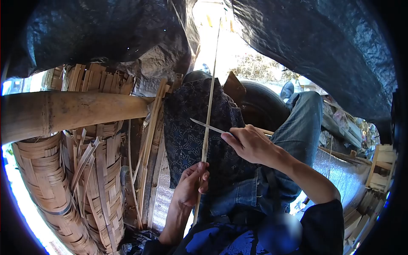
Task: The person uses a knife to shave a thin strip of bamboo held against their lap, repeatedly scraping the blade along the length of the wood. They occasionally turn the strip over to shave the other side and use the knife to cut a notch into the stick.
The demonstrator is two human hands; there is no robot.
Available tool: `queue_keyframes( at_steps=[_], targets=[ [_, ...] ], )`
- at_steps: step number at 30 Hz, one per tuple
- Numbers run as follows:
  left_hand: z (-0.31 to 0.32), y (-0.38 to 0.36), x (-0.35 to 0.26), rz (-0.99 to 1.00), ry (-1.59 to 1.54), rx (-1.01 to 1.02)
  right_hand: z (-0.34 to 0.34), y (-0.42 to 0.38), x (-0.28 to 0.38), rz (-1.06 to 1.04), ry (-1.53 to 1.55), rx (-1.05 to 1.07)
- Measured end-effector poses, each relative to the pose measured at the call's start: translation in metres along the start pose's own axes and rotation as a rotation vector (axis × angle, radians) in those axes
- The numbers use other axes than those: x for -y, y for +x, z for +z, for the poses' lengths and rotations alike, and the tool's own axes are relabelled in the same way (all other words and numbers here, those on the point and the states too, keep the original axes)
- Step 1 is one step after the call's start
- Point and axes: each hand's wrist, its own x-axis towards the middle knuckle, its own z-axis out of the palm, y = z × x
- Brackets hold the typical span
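Note:
A long, thin bamboo strip (211, 95) runs upright through the middle of the view, over a dark patterned cloth (185, 127) spread on my lap. My left hand (191, 182) is closed around its lower part, thumb pressed along it. In my right hand (250, 142) is a knife, fingers wrapped round the handle, which is hidden in the grip. The narrow knife blade (206, 125) points left and crosses the strip a little above my left hand.
A thick bamboo pole (76, 111) juts in from the left, above rolled woven bamboo mats (46, 182). Split bamboo slats (148, 157) stand beside my left leg. A black tyre (261, 104) lies ahead, near my jeans-clad knee (304, 114). Dark plastic sheeting (314, 46) hangs overhead.

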Motion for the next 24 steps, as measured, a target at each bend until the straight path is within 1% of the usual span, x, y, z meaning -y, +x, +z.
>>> queue_keyframes(
  at_steps=[1,2,3,4,5,6,7,10,20,22,23,24],
  targets=[
    [0.000,0.001,0.002,-0.009,0.004,-0.001,0.001,-0.001,-0.001,-0.019,-0.048,-0.035],
    [0.002,0.004,0.004,0.030,0.063,-0.052,0.002,-0.003,-0.003,-0.013,-0.046,-0.038],
    [0.004,0.005,0.006,0.069,0.120,-0.105,0.002,-0.005,-0.005,-0.071,-0.135,-0.088],
    [0.006,0.006,0.008,0.066,0.120,-0.108,0.003,-0.006,-0.007,-0.133,-0.224,-0.137],
    [0.009,0.008,0.010,0.095,0.169,-0.164,0.003,-0.006,-0.007,-0.131,-0.222,-0.135],
    [0.011,0.009,0.010,0.122,0.219,-0.219,0.003,-0.006,-0.007,-0.061,-0.238,-0.034],
    [0.013,0.009,0.010,0.118,0.219,-0.219,0.003,-0.006,-0.008,0.011,-0.253,0.067],
    [0.016,0.008,0.009,0.109,0.258,-0.280,0.003,-0.001,-0.009,0.046,-0.241,0.129],
    [0.020,0.005,0.006,0.111,0.241,-0.272,0.002,0.015,-0.011,0.063,-0.340,0.175],
    [0.020,0.005,0.008,0.102,0.243,-0.267,-0.006,0.028,-0.010,0.321,-0.300,0.231],
    [0.018,0.005,0.010,0.095,0.223,-0.264,-0.005,0.032,-0.022,0.323,-0.300,0.230],
    [0.017,0.006,0.010,0.088,0.205,-0.262,0.000,0.035,-0.043,0.062,-0.381,0.010]
  ],
)
